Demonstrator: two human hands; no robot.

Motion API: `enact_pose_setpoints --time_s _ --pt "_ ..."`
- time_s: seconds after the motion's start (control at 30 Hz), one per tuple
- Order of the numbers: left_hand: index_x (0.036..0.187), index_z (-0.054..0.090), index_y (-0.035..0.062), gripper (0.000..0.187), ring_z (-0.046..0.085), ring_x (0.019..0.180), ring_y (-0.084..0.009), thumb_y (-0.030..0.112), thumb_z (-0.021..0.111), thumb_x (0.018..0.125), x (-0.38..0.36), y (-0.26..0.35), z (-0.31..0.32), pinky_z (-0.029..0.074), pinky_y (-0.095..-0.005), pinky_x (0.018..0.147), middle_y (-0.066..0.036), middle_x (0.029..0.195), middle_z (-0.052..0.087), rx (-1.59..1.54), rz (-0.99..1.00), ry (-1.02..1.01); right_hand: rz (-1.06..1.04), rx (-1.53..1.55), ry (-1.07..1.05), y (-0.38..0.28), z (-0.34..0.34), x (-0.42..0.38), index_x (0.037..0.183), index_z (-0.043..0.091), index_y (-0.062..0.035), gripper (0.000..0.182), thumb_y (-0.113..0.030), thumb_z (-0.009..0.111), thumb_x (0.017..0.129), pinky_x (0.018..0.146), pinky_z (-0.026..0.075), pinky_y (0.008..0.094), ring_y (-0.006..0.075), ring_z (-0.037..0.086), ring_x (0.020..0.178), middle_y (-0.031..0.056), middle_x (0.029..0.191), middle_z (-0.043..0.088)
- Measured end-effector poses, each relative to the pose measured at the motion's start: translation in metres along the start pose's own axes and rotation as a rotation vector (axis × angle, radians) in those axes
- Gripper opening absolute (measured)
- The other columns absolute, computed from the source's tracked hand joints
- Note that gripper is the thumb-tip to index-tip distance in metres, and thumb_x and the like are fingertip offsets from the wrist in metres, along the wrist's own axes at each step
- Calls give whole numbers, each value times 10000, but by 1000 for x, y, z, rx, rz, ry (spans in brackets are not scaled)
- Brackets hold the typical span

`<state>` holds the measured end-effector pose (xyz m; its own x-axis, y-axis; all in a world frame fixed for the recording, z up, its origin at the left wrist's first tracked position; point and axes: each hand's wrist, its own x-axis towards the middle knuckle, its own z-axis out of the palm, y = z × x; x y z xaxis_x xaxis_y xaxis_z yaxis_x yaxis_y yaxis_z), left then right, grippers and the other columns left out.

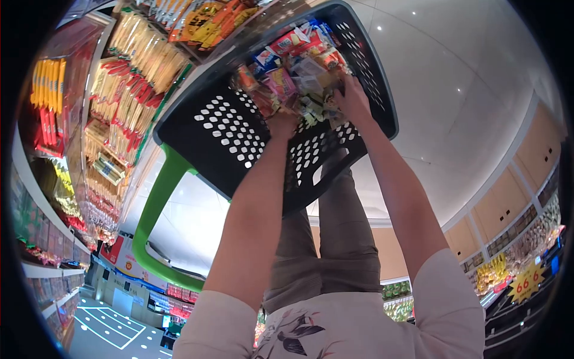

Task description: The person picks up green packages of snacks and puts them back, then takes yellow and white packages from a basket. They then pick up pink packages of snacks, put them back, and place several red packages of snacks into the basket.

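Observation:
A black perforated basket (173, 122) with a raised green handle (143, 230) is in front of me, tilted in the view. Small colourful wrapped packets (281, 84) are heaped at its far end, red, blue, pink and clear ones among them. Inside the basket, my left hand (282, 124) touches the near left edge of the heap, its fingers hidden among the packets. At the right edge of the heap is my right hand (354, 99), its thumb and fingers apart around the packets there; whether it grips one is unclear.
Bins of long wrapped snacks (128, 90) and orange packets (206, 24) stand on the left. Lower left are more shelves (51, 269). A glossy pale floor (442, 90) lies to the right, with wooden cabinets (496, 185) and a yellow price sign (526, 284) beyond.

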<state>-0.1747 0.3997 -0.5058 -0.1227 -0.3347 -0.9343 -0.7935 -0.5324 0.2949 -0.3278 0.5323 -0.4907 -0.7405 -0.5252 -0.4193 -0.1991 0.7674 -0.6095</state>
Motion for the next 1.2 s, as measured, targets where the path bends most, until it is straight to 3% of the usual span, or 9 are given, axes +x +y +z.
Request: enact_pose_setpoints --time_s 0.23,0.33,0.5,0.6,0.73,0.83,0.97,1.07,1.2 --pt "1102 574 88 287 628 688 -116 277 605 888 45 -2 -27 468 -239 533 -37 929 618 -65 132 -66 158 -90 -299 15 33 50 1150 530 -52 377 -149 661 810 869 475 428 361 589 1018 179 1108 595" --pt "1068 623 60 311 627 576 -190 327 545 931 47 -4 -20 490 -307 500 -86 794 663 -27 150 -3 -111 -166 -105 34 60 43 1114 547 -91 291 -188 589 843 812 498 435 329 612 984 134 1047 620" --pt "1178 586 109 502 582 941 -258 508 493 889 61 -22 -15 432 -407 812 -97 1080 617 120 145 2 -168 -103 106 17 57 16 1256 527 -82 402 -200 575 874 794 504 418 352 599 986 165 1088 613" --pt "1244 563 139 619 554 1161 -299 617 461 864 47 -25 -8 396 -466 999 -103 1252 590 39 1 -127 -72 -177 -36 -29 -4 -5 1199 555 -122 352 -190 584 854 774 513 424 326 616 916 120 1042 615" --pt "1126 591 122 573 644 843 -229 614 571 834 -29 60 -13 529 -349 632 -83 1008 629 -608 -253 -239 -366 -290 12 -46 -32 -12 1057 619 -168 238 -183 606 820 740 518 417 280 622 848 70 954 614" --pt "1140 590 122 591 649 855 -220 613 603 811 -45 81 -25 535 -370 675 -78 1026 646 -574 -196 -414 -519 -296 -71 -56 -35 -21 1023 621 -158 276 -191 664 752 820 467 429 262 602 880 42 915 601" --pt "1178 561 44 292 651 978 -273 135 579 902 16 38 -47 532 -444 890 -129 1065 656 -489 -363 -492 -646 -292 -290 -54 -28 -41 1026 621 -145 290 -242 683 760 871 423 418 267 584 959 56 988 612" --pt "1200 547 27 317 640 1009 -286 79 578 888 1 39 -56 518 -434 914 -133 1104 644 -480 -279 -400 -621 -103 -250 -41 -15 -44 1040 624 -135 293 -288 674 794 895 416 409 278 564 1027 82 1059 613" --pt "1213 534 10 357 633 1021 -289 33 596 863 18 13 -64 510 -431 915 -134 1129 632 -488 -116 -329 74 177 -158 -30 -10 -23 1108 614 -83 310 -269 609 860 883 454 428 327 584 1007 147 1041 624"
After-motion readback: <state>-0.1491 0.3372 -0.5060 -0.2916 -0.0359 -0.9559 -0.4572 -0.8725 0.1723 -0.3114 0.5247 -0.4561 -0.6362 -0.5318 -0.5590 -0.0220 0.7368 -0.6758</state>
